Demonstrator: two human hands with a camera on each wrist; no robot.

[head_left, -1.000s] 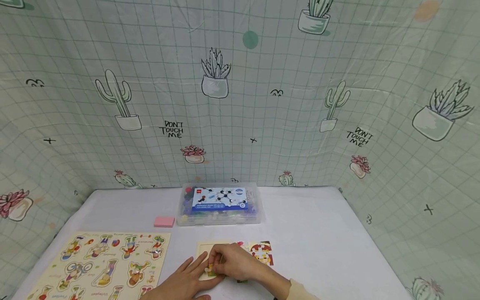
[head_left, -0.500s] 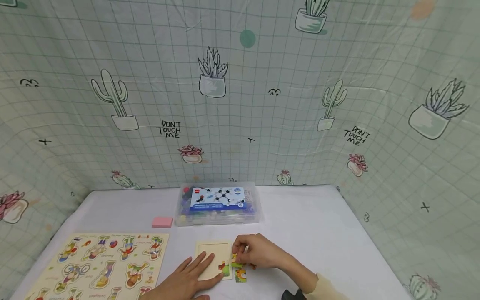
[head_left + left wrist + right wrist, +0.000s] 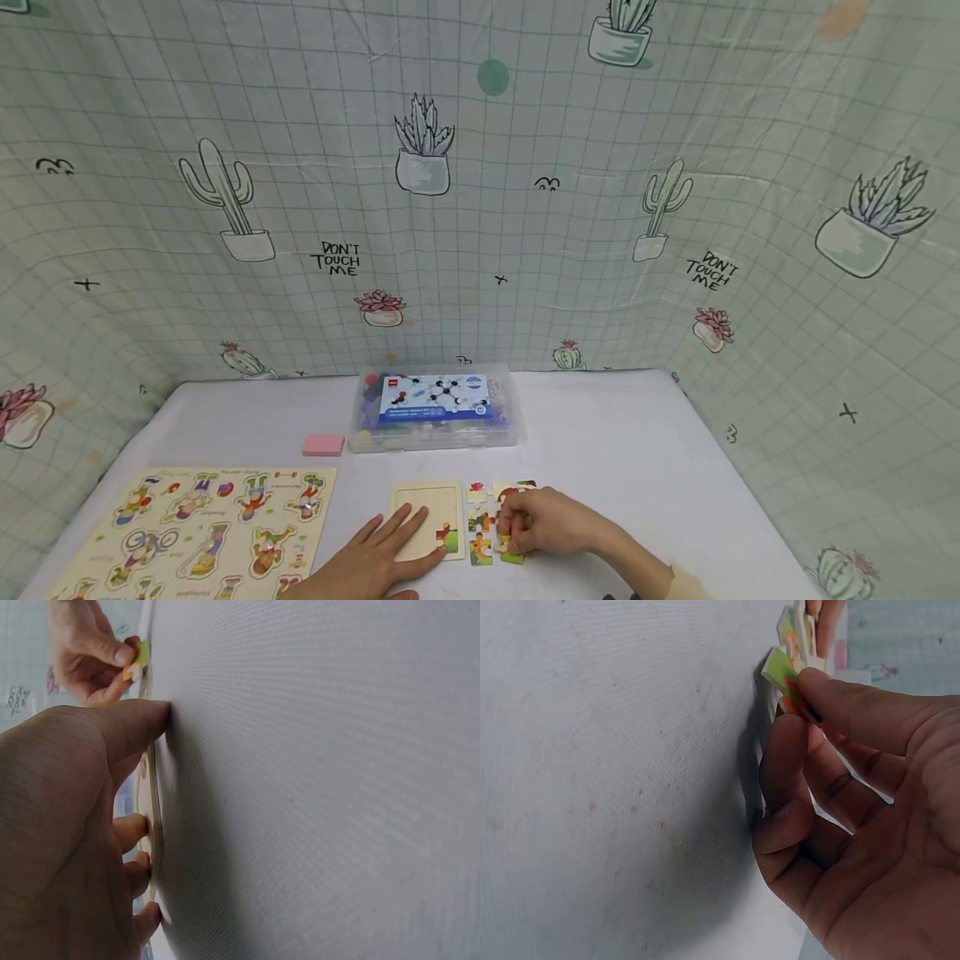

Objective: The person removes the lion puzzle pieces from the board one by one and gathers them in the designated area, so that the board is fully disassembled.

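Observation:
My left hand (image 3: pixel 378 554) rests with spread fingers on a pale wooden puzzle tray (image 3: pixel 405 492). One red and green jigsaw piece (image 3: pixel 447 537) lies in the tray's near right corner. Right of the tray, my right hand (image 3: pixel 555 521) pinches a green and orange jigsaw piece (image 3: pixel 781 673) between thumb and index finger, tilted up in the right wrist view. Its fingers cover part of the right column of pieces. Beside them, loose jigsaw pieces (image 3: pixel 480 548) lie in a column along the tray's right edge.
A larger wooden puzzle board (image 3: pixel 187 533) with sports figures lies at the left. Behind are a pink block (image 3: pixel 323 445) and a clear plastic box (image 3: pixel 435 437) with a molecule-model label. A cactus-print curtain (image 3: pixel 480 208) surrounds the white table (image 3: pixel 637 467).
My right hand has moved right, from over the tray past its right edge to the far column of pieces, uncovering the piece in the tray. My left hand has stayed on the tray.

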